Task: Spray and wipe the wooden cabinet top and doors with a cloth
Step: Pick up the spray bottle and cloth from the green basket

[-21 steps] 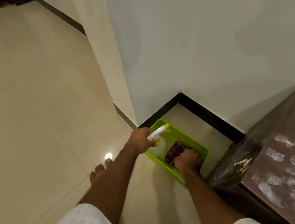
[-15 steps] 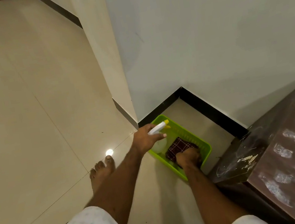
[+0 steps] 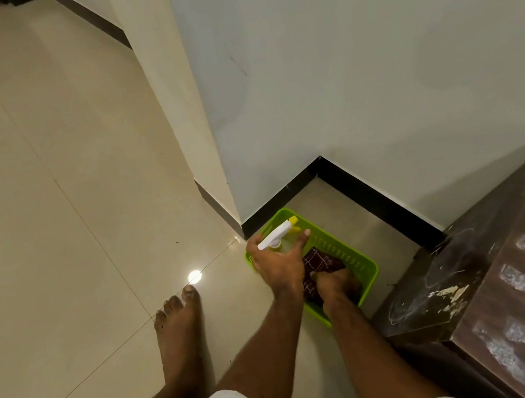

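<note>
Left hand [image 3: 277, 262] has resettled, fingers curled round the spray bottle [image 3: 277, 233]; right hand [image 3: 334, 285] still clutches the checked cloth [image 3: 321, 261] in the green basket [image 3: 350, 255]; lifting both to the cabinet [image 3: 524, 259] looks next.

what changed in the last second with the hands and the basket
The left hand, gripping the spray bottle, has lifted it slightly above the green basket, and a bare foot has stepped forward. The right hand still grips the checked cloth inside the basket, which stays in the corner.
</note>
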